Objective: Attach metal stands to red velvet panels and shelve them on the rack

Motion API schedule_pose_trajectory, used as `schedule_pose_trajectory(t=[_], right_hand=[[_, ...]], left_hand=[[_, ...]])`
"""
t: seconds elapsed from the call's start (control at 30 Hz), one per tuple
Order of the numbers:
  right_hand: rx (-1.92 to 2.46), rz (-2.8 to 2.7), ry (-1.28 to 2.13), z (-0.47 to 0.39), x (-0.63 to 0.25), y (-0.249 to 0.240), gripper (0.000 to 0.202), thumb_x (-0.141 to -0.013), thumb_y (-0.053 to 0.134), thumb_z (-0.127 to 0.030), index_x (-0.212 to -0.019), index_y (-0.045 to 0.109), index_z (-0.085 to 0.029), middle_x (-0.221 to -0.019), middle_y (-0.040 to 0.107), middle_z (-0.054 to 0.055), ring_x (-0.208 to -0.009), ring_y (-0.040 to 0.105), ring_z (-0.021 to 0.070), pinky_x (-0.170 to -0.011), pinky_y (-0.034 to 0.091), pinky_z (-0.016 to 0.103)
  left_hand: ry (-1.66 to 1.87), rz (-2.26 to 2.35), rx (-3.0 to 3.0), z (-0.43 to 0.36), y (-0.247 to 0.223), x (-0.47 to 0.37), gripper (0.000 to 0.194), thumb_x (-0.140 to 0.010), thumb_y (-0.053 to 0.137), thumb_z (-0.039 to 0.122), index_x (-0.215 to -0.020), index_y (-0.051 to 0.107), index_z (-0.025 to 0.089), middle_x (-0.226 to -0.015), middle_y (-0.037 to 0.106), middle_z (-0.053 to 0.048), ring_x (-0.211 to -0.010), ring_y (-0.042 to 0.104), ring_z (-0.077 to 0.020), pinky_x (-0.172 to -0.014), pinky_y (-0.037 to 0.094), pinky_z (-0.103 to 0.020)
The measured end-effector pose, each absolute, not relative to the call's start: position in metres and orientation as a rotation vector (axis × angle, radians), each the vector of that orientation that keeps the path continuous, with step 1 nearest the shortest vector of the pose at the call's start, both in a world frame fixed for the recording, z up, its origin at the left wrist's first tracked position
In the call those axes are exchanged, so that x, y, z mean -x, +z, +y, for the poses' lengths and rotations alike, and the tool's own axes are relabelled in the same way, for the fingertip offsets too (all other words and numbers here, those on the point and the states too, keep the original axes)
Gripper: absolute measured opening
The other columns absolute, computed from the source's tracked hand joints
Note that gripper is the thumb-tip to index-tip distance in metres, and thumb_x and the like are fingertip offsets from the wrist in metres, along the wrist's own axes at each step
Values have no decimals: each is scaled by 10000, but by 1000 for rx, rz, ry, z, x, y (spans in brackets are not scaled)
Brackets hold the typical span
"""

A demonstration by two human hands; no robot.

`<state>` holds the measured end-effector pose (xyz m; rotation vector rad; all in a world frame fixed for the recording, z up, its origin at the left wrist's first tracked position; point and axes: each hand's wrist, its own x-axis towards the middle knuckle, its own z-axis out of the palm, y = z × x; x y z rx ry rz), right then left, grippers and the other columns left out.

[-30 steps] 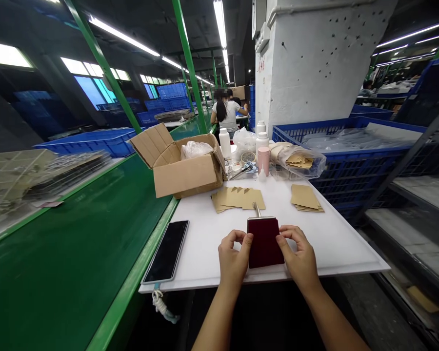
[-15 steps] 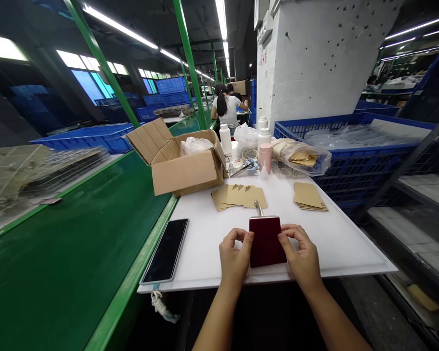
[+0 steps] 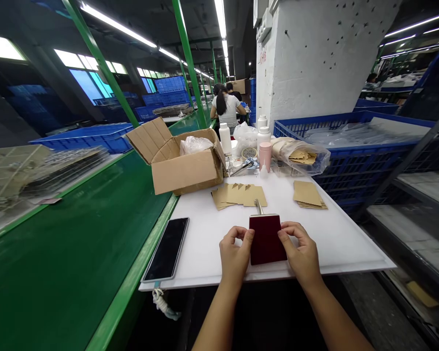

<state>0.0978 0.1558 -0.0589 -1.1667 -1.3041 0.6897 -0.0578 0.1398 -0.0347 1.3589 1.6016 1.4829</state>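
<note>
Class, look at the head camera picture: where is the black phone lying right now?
The black phone lies flat at the white board's left edge, beside the green conveyor, left of the left hand.

A white table top (image 3: 332, 239) carries a phone (image 3: 167, 249), cardboard box (image 3: 185, 170), brown card stacks (image 3: 239, 195) and a dark red block (image 3: 266, 239).

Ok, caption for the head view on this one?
Left hand and right hand pinch a dark red pouch flat on the white table, kraft cards and an open cardboard box beyond.

No legible text anywhere.
</note>
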Motion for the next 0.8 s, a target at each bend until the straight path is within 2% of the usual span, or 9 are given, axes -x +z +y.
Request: schedule_pose_trajectory(t=[0.8], right_hand=[[1145, -1291, 687, 156, -97, -59, 194, -812, 597, -339, -673, 588, -203, -923, 612, 34, -942, 562, 193, -883, 410, 339]], left_hand=[[1481, 1589, -1301, 140, -31, 55, 261, -793, 620, 403, -681, 581, 171, -660, 555, 24, -669, 509, -123, -655, 387, -232]])
